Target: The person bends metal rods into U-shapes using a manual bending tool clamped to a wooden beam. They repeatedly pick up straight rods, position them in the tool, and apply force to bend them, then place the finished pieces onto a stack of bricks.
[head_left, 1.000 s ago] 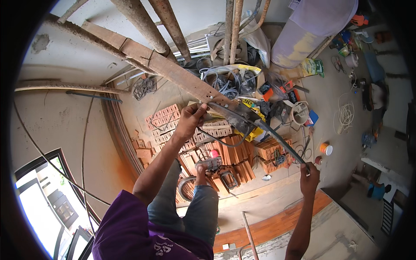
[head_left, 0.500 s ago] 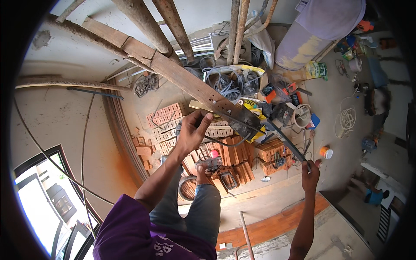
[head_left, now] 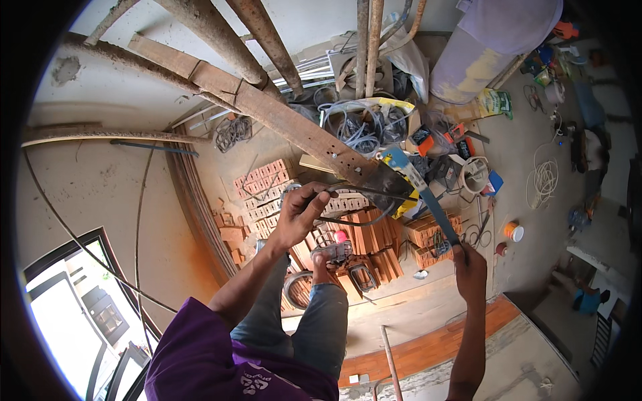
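Note:
A wooden plank (head_left: 287, 127) runs diagonally in front of me, with bolts and holes near its dark lower end. My left hand (head_left: 304, 214) is closed on a thin dark metal rod (head_left: 364, 189), which lies over that end and has a second, curved length below it. My right hand (head_left: 470, 267) grips the lower end of a flat blue metal bar (head_left: 433, 204). The wider, lighter blue head of that bar sits beside the plank's end, above the rod's tip. Whether the bar touches the rod I cannot tell.
Stacked bricks (head_left: 364, 234) lie on the floor below, near my feet. Beyond the plank are coiled hoses (head_left: 364, 127), a bucket (head_left: 473, 175) and orange-handled tools. Rusty poles (head_left: 261, 40) stand at the back. Another person (head_left: 588, 301) is far right.
The blue bar has turned, bringing its wide head into view above the plank's end. My right hand has moved slightly left. My left hand still holds the rod, which sits a little differently.

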The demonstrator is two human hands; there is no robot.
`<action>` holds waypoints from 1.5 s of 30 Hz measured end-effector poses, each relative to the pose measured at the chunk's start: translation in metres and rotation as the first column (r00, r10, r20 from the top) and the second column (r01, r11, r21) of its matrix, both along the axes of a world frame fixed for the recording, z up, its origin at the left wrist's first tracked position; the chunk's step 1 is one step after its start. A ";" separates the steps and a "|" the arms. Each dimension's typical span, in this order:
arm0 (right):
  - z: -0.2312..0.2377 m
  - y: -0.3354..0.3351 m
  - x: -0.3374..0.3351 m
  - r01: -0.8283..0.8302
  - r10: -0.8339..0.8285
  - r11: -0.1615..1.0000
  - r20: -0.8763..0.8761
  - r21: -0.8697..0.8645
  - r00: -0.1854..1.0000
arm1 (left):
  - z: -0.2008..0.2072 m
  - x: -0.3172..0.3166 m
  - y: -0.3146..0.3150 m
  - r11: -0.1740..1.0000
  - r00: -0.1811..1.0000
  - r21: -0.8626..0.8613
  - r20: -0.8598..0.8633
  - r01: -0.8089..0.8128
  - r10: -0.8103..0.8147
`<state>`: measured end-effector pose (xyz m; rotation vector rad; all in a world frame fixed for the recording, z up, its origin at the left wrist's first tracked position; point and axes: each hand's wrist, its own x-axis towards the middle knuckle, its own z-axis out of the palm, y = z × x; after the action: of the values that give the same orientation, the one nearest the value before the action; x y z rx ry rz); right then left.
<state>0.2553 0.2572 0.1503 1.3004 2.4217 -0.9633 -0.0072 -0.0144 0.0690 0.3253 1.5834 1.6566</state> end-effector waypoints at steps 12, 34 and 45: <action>0.038 0.012 -0.057 -0.277 0.278 0.860 0.062 0.428 0.958 | 0.004 0.010 -0.001 0.999 0.998 0.046 -0.057 -0.017 0.020; -0.032 -0.059 0.047 0.233 -0.236 0.972 -0.090 -0.044 0.968 | -0.050 -0.027 0.029 0.971 0.864 -0.075 0.445 -0.226 0.235; -0.003 0.015 0.070 0.043 -0.007 0.960 -0.130 0.277 0.991 | -0.054 -0.025 0.026 0.962 0.686 0.060 0.713 -0.265 0.144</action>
<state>0.3254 0.2726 0.1478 1.4000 2.7256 -0.7514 -0.0323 0.0112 0.0149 -0.4065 0.9162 1.7797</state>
